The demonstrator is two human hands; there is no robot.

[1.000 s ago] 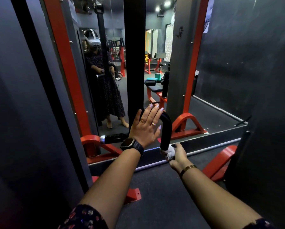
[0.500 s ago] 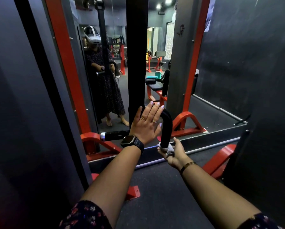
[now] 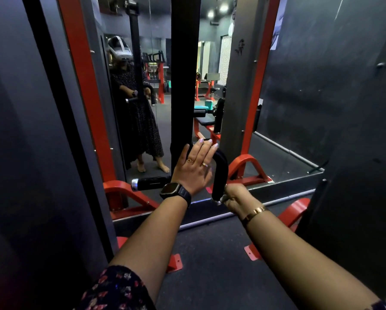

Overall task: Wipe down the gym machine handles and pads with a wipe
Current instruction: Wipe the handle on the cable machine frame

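Since half a second ago the right hand (image 3: 235,195) has drawn in tighter on the bottom end of the curved black handle (image 3: 221,173), and the white wipe (image 3: 218,201), which showed as a plain bunch before, is now mostly swallowed by the grip. Its forearm reaches in from the near right, wrist bent a little inward, with a gold bracelet (image 3: 255,211) on it. The fingers (image 3: 227,199) are curled closed around the handle's lower tip. Only a small pale scrap of the wipe peeks out to their left, under the end of the bar.

From the near left, the left arm stretches out almost straight, a dark watch (image 3: 173,190) on the wrist. That left hand (image 3: 193,170) lies flat against the top bend of the same handle, back of the hand towards me. Its fingers (image 3: 206,149) are straight and close together, pointing up and far, with 2 rings on them. It grasps nothing and just rests on the bar.

Left of that hand a second handle (image 3: 150,183) sticks out sideways, with a chrome end. A black upright (image 3: 185,74) rises behind the hands, and beyond it is a mirror (image 3: 159,113) between red frame posts (image 3: 86,97).
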